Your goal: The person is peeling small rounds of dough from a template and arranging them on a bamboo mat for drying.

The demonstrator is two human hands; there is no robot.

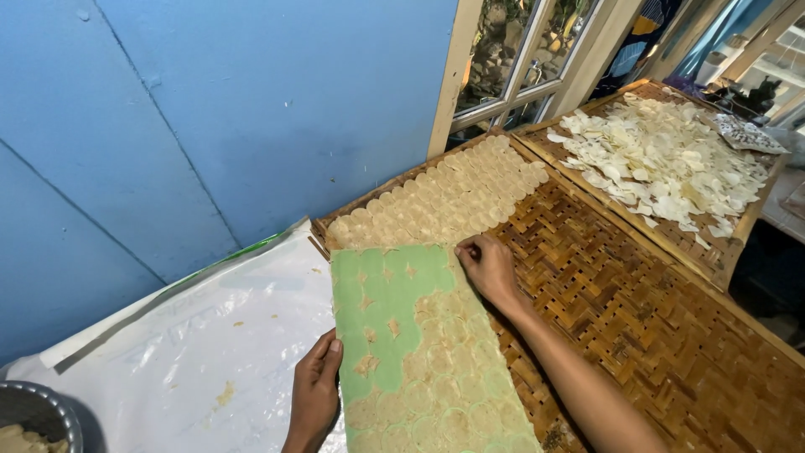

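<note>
A green board [377, 298] lies tilted across the near end of a woven bamboo tray [637, 310]. Several thin round pale dough discs [444, 369] cover its right and lower part. My left hand [317, 390] grips the board's left edge. My right hand [489, 267] rests at the board's upper right corner, fingertips pinched on a disc at the edge. Beyond the board, rows of the same discs [457, 195] lie flat on the tray's far end.
A second bamboo tray [721, 252] at the right holds a heap of dried white chips [662, 159]. White plastic sheeting [210, 335] covers the surface at left, a metal bowl [38, 411] at its lower corner. A blue wall and a window frame stand behind.
</note>
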